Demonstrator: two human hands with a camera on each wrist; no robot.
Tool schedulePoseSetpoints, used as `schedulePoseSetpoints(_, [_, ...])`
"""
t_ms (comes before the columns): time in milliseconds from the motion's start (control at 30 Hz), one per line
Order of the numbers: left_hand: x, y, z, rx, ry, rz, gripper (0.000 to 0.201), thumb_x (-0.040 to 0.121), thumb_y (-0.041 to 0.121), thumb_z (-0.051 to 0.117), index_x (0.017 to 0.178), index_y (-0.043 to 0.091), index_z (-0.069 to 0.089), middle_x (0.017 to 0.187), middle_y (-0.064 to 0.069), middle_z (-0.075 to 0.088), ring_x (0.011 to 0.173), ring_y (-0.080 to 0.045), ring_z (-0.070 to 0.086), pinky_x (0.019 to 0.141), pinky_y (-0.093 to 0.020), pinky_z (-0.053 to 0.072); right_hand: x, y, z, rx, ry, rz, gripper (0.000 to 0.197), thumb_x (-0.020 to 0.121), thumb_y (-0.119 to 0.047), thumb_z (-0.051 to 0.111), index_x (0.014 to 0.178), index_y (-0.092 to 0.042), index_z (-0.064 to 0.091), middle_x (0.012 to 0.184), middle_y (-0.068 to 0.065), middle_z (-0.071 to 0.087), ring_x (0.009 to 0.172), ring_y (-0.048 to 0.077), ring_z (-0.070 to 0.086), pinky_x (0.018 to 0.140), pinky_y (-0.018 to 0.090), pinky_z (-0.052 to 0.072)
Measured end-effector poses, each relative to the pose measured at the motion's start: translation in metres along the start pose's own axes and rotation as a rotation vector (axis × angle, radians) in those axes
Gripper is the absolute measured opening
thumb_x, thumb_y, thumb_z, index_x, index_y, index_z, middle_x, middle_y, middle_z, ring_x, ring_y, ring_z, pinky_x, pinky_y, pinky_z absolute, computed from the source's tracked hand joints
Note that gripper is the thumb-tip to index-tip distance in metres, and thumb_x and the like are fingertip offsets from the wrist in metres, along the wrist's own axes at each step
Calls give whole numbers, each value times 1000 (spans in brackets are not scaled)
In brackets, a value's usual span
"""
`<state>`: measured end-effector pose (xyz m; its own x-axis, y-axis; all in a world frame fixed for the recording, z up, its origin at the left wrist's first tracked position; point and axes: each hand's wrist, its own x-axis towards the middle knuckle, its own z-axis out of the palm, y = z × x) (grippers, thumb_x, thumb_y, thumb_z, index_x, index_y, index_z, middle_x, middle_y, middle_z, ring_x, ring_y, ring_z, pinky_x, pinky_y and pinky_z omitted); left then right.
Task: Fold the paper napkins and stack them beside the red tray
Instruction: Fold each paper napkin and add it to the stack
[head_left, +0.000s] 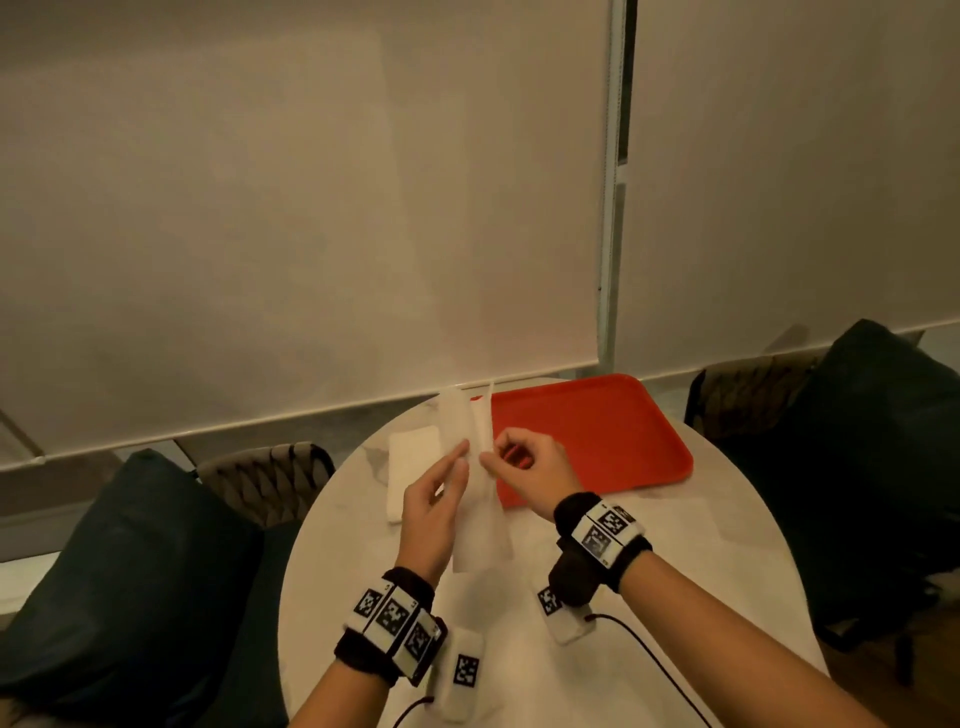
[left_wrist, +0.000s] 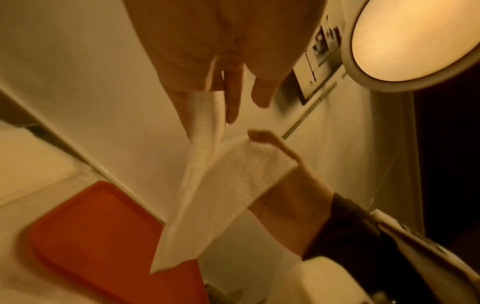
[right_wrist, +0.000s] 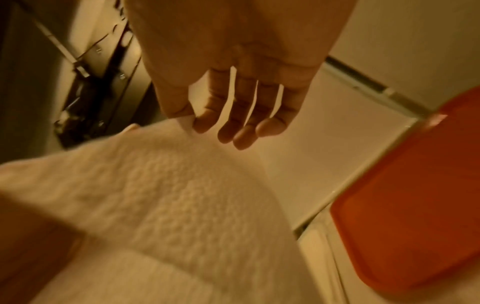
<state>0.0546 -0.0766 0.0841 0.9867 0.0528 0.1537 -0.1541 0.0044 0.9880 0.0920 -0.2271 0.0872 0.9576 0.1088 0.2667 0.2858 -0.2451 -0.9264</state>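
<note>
White, embossed paper napkin (head_left: 474, 467) hangs above the bench (head_left: 675, 545) beside the red plastic tray (head_left: 597, 436), each hand's grip pinching an edge; match edges squarely before creasing.

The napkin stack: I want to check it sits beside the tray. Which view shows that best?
The head view: the napkin stack lies on the table left of the red tray. The left wrist view catches only a blurred pale edge; the right wrist view does not show it clearly.

The white paper napkin (right_wrist: 166, 195) looks soft and pebbly-embossed, the red plastic tray (head_left: 597, 431) smooth and matt, the pale round tabletop (head_left: 675, 571) marble-veined and smooth.
</note>
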Motion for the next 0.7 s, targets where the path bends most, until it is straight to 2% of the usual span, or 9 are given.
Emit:
schedulePoseSetpoints(67, [2, -2, -2, -113, 69, -46, 36, 89, 33, 60, 123, 20, 64, 122, 1, 67, 119, -13, 59, 102, -34, 46, 3, -6, 11, -29, -122, -5, 13, 79, -32, 73, 85, -23, 67, 84, -9, 66, 75, 4, 59, 65, 15, 48])
schedulePoseSetpoints(167, [5, -9, -15, -199, 176, -110, 32, 85, 19, 68, 117, 21, 64, 116, -7, 69, 110, -23, 65, 94, -40, 52, 5, -1, 25, -27, -270, 3, 22, 76, -35, 75, 96, -28, 71, 93, -11, 69, 86, 1, 63, 70, 16, 49])
schedulePoseSetpoints(267, [10, -19, -35, -231, 223, -187, 46, 87, -7, 58, 126, 17, 55, 115, -11, 67, 101, -26, 67, 83, -39, 56, 10, 13, 32, 59, -85, 35, 11, 79, -17, 73, 90, -20, 71, 95, -7, 70, 87, 7, 64, 71, 20, 48])
schedulePoseSetpoints(333, [14, -24, -48, -241, 247, -225, 58, 85, -16, 49, 131, 19, 50, 117, -12, 66, 102, -26, 66, 84, -40, 55, 15, 21, 35, 97, 6, 112, 8, 84, -11, 68, 90, -13, 64, 103, 1, 64, 89, 12, 60, 64, 12, 46])
schedulePoseSetpoints(433, [20, -29, -62, -238, 247, -255, 66, 83, -17, 44, 135, 25, 47, 117, -10, 65, 104, -29, 64, 83, -42, 55, 24, 32, 45, 205, -64, 243, 7, 93, -12, 57, 100, -12, 56, 109, 8, 59, 83, 17, 59, 63, 12, 49])
schedulePoseSetpoints(500, [24, -36, -70, -233, 235, -272, 68, 84, -16, 42, 136, 28, 45, 117, -11, 64, 103, -30, 63, 81, -43, 54, 28, 36, 55, 348, -108, 332, 13, 97, -10, 50, 108, -15, 56, 103, 7, 62, 76, 19, 61, 65, 26, 53])
schedulePoseSetpoints(533, [27, -41, -74, -223, 231, -284, 69, 84, -15, 41, 136, 31, 44, 117, -10, 64, 103, -31, 62, 83, -46, 54, 31, 38, 60, 411, -119, 358, 16, 97, -8, 49, 109, -15, 58, 98, 6, 64, 73, 18, 61, 64, 29, 55])
schedulePoseSetpoints(633, [39, -52, -84, -214, 201, -320, 66, 88, -8, 42, 134, 39, 43, 117, -8, 62, 103, -34, 61, 88, -54, 53, 43, 42, 73, 432, -109, 364, 15, 92, -1, 57, 99, -9, 68, 92, 4, 69, 71, 14, 63, 62, 25, 56])
schedulePoseSetpoints(700, [49, -61, -92, -229, 186, -351, 56, 92, 1, 46, 133, 38, 45, 118, -4, 60, 101, -33, 62, 88, -54, 53, 55, 48, 81, 354, -105, 368, 15, 87, 2, 64, 97, -6, 71, 92, 4, 71, 70, 10, 64, 60, 22, 55])
